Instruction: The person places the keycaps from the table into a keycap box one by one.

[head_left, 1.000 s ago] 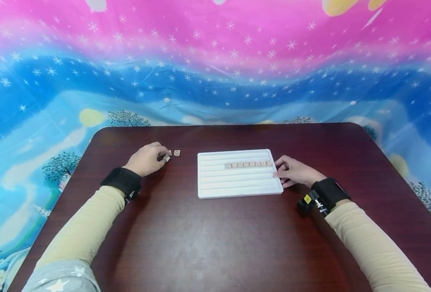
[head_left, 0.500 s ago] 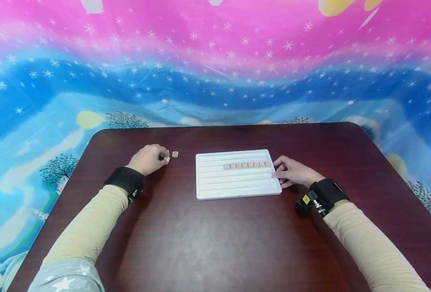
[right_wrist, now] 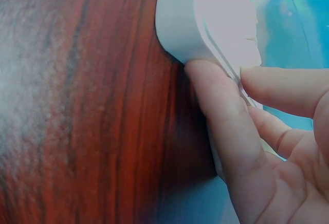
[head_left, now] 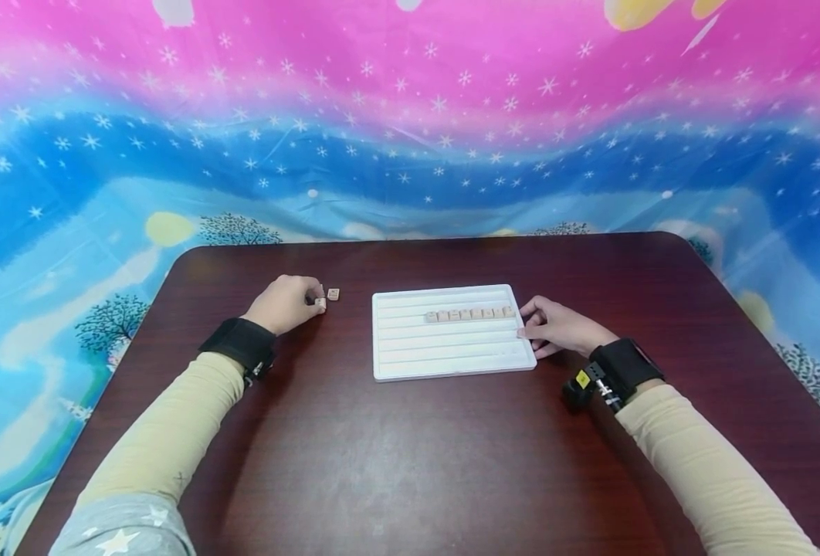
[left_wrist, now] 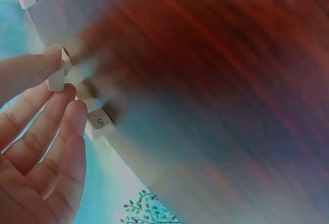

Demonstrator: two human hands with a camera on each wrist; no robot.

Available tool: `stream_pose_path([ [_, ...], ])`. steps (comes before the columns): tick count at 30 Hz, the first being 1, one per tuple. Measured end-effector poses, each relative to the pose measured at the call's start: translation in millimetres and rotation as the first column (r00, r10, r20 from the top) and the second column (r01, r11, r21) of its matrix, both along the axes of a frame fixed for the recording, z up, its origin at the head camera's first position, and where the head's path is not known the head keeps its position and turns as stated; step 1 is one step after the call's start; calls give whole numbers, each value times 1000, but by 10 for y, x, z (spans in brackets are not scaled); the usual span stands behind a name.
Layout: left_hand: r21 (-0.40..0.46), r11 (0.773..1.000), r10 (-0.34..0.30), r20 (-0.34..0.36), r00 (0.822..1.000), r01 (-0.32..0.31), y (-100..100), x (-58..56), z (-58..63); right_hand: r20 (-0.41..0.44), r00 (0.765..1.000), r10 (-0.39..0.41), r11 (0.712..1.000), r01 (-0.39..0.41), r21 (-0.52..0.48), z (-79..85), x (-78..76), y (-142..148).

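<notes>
My left hand (head_left: 281, 303) pinches a small beige letter tile (head_left: 321, 304) between thumb and fingers, low at the table's back left. In the left wrist view the pinched tile (left_wrist: 56, 81) is at the thumb tip, and a loose tile (left_wrist: 100, 121) with a dark character lies just past the fingertips. That loose tile (head_left: 333, 294) lies right of the hand in the head view. A white grooved tray (head_left: 452, 347) lies right of centre, bearing a row of several tiles (head_left: 471, 314) in an upper groove. My right hand (head_left: 566, 324) grips its right edge, thumb over the rim (right_wrist: 226, 64).
The dark red-brown table (head_left: 410, 448) has rounded back corners. A patterned pink and blue cloth (head_left: 410, 154) hangs behind and around it. Each wrist wears a black strap, and a small camera (head_left: 578, 390) sticks out from the right one.
The tile in my left fingers has turned and shifted slightly right, closer to the loose tile. My right hand stays on the tray's edge; the row of tiles is the same.
</notes>
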State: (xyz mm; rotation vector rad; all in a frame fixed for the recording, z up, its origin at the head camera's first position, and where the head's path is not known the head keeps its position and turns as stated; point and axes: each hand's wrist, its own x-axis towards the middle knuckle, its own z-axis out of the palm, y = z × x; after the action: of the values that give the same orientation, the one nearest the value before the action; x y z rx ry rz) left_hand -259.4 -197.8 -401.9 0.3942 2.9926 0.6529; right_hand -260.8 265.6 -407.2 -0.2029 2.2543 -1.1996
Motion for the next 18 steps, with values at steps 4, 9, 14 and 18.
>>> stream_pose_path([
  [4,-7,1000,-11,-16,1000,11,39,7,18,-3,1000,3,1000,-3,5,5,9,-8],
  [9,0,1000,-30,-42,999,30,106,44,3,3,1000,0,1000,0,12,2,14,-26],
  [14,22,998,-54,-77,996,56,191,60,9,2,1000,3,1000,-3,16,-4,12,-26],
  [18,27,997,-74,-105,992,77,281,62,47,-8,1000,2,1000,-2,19,-3,12,-19],
])
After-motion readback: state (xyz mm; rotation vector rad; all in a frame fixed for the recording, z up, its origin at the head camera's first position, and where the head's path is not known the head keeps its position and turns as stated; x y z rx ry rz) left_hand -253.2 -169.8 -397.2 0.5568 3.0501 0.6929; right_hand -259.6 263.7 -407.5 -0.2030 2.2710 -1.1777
